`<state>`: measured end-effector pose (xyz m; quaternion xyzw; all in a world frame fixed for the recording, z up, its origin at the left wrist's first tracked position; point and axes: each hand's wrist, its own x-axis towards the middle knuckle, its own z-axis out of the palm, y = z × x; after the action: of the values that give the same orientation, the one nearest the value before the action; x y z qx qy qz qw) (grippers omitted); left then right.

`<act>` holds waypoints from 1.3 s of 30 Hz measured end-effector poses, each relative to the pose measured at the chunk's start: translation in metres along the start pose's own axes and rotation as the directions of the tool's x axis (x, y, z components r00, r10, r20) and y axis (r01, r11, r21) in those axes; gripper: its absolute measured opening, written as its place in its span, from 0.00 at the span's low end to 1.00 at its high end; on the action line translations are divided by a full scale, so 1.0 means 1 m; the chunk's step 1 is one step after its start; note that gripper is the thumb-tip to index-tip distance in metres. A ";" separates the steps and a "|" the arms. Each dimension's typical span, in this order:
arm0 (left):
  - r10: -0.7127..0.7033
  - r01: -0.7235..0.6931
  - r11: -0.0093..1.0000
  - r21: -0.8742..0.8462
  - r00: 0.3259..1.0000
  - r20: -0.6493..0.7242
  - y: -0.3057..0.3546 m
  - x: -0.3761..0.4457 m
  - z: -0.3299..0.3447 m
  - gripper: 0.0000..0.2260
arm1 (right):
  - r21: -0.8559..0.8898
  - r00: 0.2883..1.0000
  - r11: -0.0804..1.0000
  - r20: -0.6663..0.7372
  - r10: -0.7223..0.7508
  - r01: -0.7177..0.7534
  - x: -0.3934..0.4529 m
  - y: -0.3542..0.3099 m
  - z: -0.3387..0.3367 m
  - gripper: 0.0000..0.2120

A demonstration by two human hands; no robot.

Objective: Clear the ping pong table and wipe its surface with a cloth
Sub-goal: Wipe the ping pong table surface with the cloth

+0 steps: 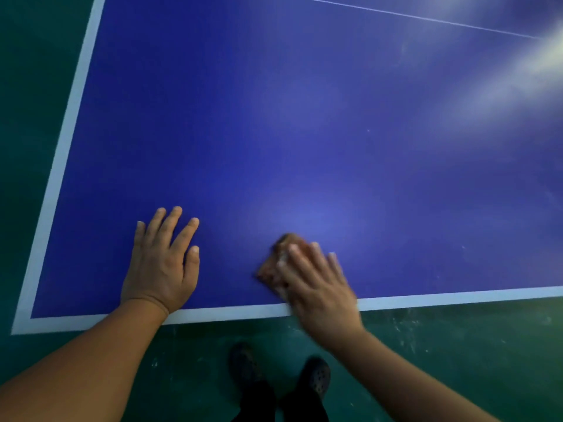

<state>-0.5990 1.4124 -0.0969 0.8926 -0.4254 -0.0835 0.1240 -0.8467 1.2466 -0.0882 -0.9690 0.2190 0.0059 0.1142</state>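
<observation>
The blue ping pong table [274,132] with white border lines fills most of the head view. My left hand [163,263] lies flat on the blue surface near the front left corner, fingers spread and straight. My right hand [316,284] presses with straight fingers on a small orange-brown cloth [274,266] close to the table's front edge. Most of the cloth is hidden under that hand. The right hand looks blurred by motion.
Green floor [457,345] with white scuff marks lies below the table's front edge and along its left side. My two dark shoes [280,373] stand on it. A thin white centre line [426,18] crosses the far right of the table, with bright glare beside it.
</observation>
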 end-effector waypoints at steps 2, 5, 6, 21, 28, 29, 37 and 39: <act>-0.008 0.008 1.000 0.014 1.000 0.003 0.001 0.000 0.000 0.26 | -0.062 0.987 0.985 -0.023 0.159 -0.160 -0.014 0.051 -0.008 0.22; -0.006 0.005 0.999 0.041 1.000 0.003 0.002 -0.001 0.000 0.26 | 0.013 0.795 0.797 -0.053 0.604 -0.604 -0.017 0.123 -0.031 0.24; -0.006 0.006 0.999 0.050 1.000 0.006 0.003 -0.001 -0.001 0.26 | 0.071 0.670 0.673 -0.064 0.740 -0.737 -0.009 0.133 -0.035 0.24; -0.008 0.007 0.995 0.102 1.000 0.007 0.006 0.001 0.001 0.28 | 0.082 0.510 0.514 -0.071 0.857 -0.854 -0.035 0.182 -0.044 0.25; -0.016 0.017 0.999 0.036 1.000 -0.021 0.064 -0.013 0.001 0.28 | -0.040 0.976 0.975 0.012 0.219 -0.218 -0.015 0.072 -0.011 0.25; 0.031 -0.031 1.000 -0.003 0.999 -0.015 0.082 -0.018 0.009 0.28 | -0.030 0.979 0.979 0.002 0.203 -0.203 -0.019 0.091 -0.017 0.24; 0.126 -0.132 0.989 0.065 0.988 0.086 0.115 -0.026 0.040 0.28 | 0.123 0.217 0.217 -0.014 0.976 -0.968 -0.054 0.212 -0.062 0.25; 0.116 -0.123 0.990 0.067 0.988 0.100 0.117 -0.025 0.040 0.28 | 0.106 0.385 0.392 -0.080 0.919 -0.914 -0.029 0.181 -0.054 0.23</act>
<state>-0.7112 1.3553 -0.0998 0.8643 -0.4865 -0.1032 0.0755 -0.9520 1.0874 -0.0734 -0.6834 0.7233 0.0021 0.0995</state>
